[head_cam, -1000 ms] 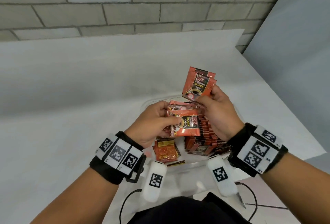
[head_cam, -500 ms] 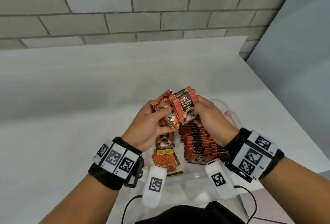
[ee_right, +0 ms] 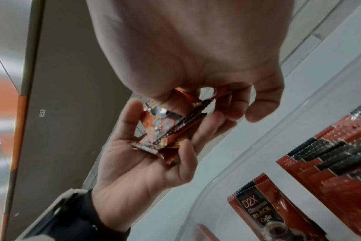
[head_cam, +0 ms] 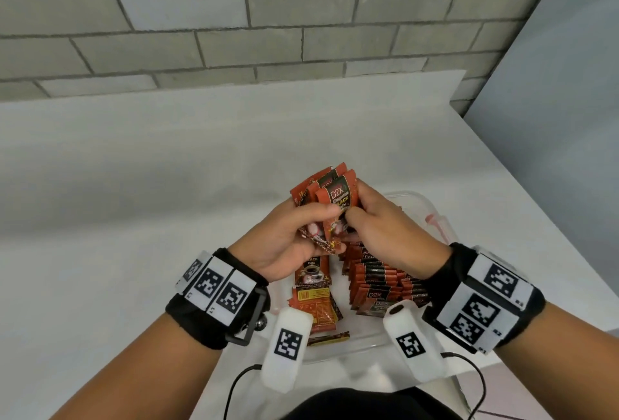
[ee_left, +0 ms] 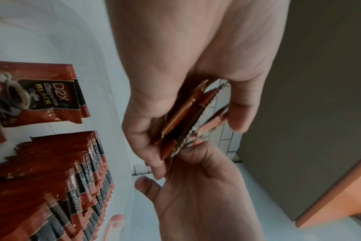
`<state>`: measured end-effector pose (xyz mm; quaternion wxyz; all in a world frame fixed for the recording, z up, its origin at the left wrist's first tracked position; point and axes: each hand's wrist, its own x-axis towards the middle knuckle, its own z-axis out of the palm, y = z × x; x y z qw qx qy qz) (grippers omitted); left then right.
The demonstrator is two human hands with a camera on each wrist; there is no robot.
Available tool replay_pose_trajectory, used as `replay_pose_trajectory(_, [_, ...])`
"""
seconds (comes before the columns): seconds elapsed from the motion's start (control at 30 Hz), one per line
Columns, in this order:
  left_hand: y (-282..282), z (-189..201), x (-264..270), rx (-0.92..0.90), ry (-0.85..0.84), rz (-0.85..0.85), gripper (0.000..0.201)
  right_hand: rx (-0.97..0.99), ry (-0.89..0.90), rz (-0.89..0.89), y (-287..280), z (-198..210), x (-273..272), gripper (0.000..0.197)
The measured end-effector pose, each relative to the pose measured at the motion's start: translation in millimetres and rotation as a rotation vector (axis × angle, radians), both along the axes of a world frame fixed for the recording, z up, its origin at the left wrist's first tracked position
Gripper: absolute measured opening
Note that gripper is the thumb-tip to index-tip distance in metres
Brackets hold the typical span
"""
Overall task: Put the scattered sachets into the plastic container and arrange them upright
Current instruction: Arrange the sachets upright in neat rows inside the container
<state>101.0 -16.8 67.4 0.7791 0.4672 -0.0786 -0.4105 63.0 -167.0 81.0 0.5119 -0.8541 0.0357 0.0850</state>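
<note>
Both hands hold one small bundle of red and black coffee sachets [head_cam: 330,200] above the clear plastic container [head_cam: 432,215]. My left hand [head_cam: 294,228] cups the bundle from the left, thumb across its front. My right hand [head_cam: 378,222] pinches it from the right. The bundle [ee_left: 185,117] shows edge-on between the fingers in the left wrist view, and the same bundle [ee_right: 167,130] lies in the left palm in the right wrist view. Inside the container a row of sachets [head_cam: 375,280] stands upright on the right, and a few loose sachets [head_cam: 313,295] lie flat on the left.
The container sits on a white table [head_cam: 134,202] near its front edge, against a grey block wall [head_cam: 268,17]. The table's right edge [head_cam: 536,205] runs close to the container. A red latch [head_cam: 435,220] is on the container's far right side.
The two handfuls, held apart a second ago, have been brought together into one bundle. Both hands now grip it, slightly higher and farther from me.
</note>
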Motion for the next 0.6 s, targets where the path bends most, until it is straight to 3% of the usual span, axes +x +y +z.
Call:
replay_pose_trajectory(0.1, [-6.6, -1.2, 1.2, 0.004, 0.071, 0.089, 0.037, -0.2, 0.019, 0.007, -1.6, -3.3, 0.1, 0.023])
replay_pose_trajectory(0.2, [-9.7, -0.9, 4.4, 0.0, 0.126, 0.135, 0.039, -0.34, -0.007, 0.023, 0.7, 2.4, -4.6, 0.041])
replay_pose_trajectory(0.37, [-7.0, -1.6, 10.7, -0.006, 0.132, 0.135, 0.05, 0.051, -0.008, -0.062, -2.7, 4.3, -7.4, 0.069])
replay_pose_trajectory(0.47, [-7.6, -2.2, 11.8, 0.018, 0.09, 0.09, 0.038, 0.092, -0.044, -0.098, -7.2, 1.2, -5.0, 0.098])
replay_pose_trajectory(0.6, [-12.2, -5.9, 13.5, -0.02, 0.133, 0.091, 0.039, 0.108, -0.066, -0.094, -11.2, -4.6, -1.4, 0.075])
